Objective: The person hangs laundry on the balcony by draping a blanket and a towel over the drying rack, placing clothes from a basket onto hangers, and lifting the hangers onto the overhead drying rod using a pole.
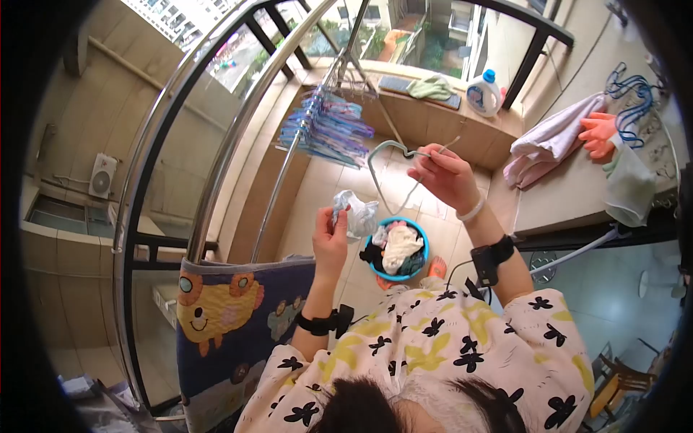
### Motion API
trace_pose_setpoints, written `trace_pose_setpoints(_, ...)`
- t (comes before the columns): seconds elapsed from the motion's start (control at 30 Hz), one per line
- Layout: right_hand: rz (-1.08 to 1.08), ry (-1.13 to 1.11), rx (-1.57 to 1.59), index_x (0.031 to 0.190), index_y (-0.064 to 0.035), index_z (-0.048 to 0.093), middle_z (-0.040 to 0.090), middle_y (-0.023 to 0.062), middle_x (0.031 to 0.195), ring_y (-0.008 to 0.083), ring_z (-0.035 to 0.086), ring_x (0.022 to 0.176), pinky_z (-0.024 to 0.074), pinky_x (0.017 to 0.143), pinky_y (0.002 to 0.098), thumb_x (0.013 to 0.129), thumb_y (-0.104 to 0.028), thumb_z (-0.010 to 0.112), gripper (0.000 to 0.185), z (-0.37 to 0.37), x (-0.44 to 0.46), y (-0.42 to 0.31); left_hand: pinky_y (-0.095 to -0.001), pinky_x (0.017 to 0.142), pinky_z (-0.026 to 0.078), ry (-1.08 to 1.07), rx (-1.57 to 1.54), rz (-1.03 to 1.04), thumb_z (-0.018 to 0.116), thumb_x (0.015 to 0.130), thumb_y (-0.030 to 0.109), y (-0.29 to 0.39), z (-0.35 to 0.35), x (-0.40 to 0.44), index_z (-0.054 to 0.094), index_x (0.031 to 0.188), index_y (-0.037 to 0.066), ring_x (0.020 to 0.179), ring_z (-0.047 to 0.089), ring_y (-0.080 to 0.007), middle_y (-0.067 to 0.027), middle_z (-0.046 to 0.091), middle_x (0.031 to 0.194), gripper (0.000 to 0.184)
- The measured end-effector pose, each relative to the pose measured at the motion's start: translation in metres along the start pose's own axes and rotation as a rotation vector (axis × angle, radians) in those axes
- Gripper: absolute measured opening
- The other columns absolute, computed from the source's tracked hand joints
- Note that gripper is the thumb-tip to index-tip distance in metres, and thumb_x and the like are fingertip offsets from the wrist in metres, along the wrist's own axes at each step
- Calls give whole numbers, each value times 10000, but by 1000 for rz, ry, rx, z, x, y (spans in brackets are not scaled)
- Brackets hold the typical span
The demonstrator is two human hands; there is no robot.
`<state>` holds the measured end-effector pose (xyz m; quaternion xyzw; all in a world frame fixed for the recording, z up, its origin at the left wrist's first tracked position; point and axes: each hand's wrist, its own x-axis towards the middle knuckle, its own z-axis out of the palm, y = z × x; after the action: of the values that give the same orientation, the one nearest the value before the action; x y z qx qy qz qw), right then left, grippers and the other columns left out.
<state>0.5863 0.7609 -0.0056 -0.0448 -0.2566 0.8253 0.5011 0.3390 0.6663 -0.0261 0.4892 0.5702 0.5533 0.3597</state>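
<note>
My left hand (pixel 330 235) pinches a crumpled white cloth (pixel 359 214) between thumb and fingers, its loose end hanging down in front of me. My right hand (pixel 446 175) has its fingers closed on a pale hanger (pixel 388 143), held up just right of the cloth. Below them, a blue basin (pixel 426 250) heaped with clothes (pixel 401 250) stands on the floor (pixel 451 234). Beyond, blue and purple hangers (pixel 325 128) crowd a metal rail (pixel 273 200).
</note>
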Motion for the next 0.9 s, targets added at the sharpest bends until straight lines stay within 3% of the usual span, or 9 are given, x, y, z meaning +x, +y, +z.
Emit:
trace_pose_setpoints(0.1, -49, -175, 56, 954, -53, 592, 421, -6, 737, 122, 414, 690, 385, 820, 339, 896, -125, 468, 154, 34, 7, -26, -170, 455, 232, -182, 28, 63, 577, 891, 156, 56, 12, 10, 555, 905, 62, 543, 342, 18, 92, 456, 663, 97)
trace_pose_setpoints(0.13, -40, -331, 79, 988, -33, 575, 478, 17, 799, 147, 477, 781, 383, 853, 370, 907, -116, 463, 161, 36, 17, -29, -169, 452, 226, -268, 7, 56, 580, 889, 150, 72, 10, 14, 563, 904, 64, 542, 334, 21, 94, 447, 656, 89)
trace_pose_setpoints(0.3, -48, -334, -63, 852, -36, 558, 390, 6, 726, 128, 383, 704, 347, 737, 306, 892, -146, 472, 146, 69, 26, -36, -167, 427, 241, -498, -331, 35, 552, 893, 103, 103, -14, 36, 539, 920, 62, 497, 344, 4, 35, 518, 666, 51)
trace_pose_setpoints(0.33, -25, -352, -88, 846, -33, 560, 394, 6, 725, 127, 382, 704, 347, 730, 302, 892, -146, 471, 150, 68, 26, -32, -172, 412, 252, -514, -450, 34, 511, 911, 118, 114, -15, 35, 514, 929, 66, 457, 338, -17, -100, 626, 785, 56)
trace_pose_setpoints(0.47, 70, -317, -144, 874, -13, 592, 404, -3, 711, 108, 371, 638, 347, 707, 297, 886, -123, 485, 154, 56, 17, -20, -177, 407, 267, -483, -731, 55, 458, 930, 147, 130, -29, 38, 508, 943, 70, 440, 345, -32, -287, 593, 1029, 92)
trace_pose_setpoints(0.57, 116, -251, -249, 919, -4, 615, 472, -3, 701, 73, 366, 585, 354, 652, 265, 876, -106, 529, 141, 34, 19, -11, -177, 405, 273, -441, -737, 54, 470, 924, 142, 129, -35, 39, 507, 941, 78, 453, 360, -29, -280, 599, 1016, 76)
trace_pose_setpoints(0.63, 129, -192, -658, 932, -11, 607, 630, 42, 817, 76, 466, 617, 404, 585, 241, 875, -142, 564, 149, 44, 20, -11, -174, 411, 298, -397, -687, 4, 500, 911, 142, 114, -36, 43, 509, 933, 89, 460, 375, -33, -270, 604, 1013, 58)
trace_pose_setpoints(0.7, 145, -172, -828, 888, 6, 629, 633, 39, 785, 64, 432, 571, 379, 524, 232, 874, -158, 558, 179, 55, 18, -12, -168, 428, 326, -342, -611, -82, 536, 891, 141, 100, -36, 44, 515, 907, 98, 469, 399, -46, -260, 604, 1033, 51)
trace_pose_setpoints(0.9, 3, -176, -1633, 831, 15, 651, 626, 92, 719, 131, 541, 632, 438, 601, 275, 845, -152, 548, 197, 101, 19, -21, -211, 498, 432, -77, -723, -248, 607, 833, 83, 47, -44, 57, 528, 799, 86, 565, 536, -106, -95, 621, 812, 86)
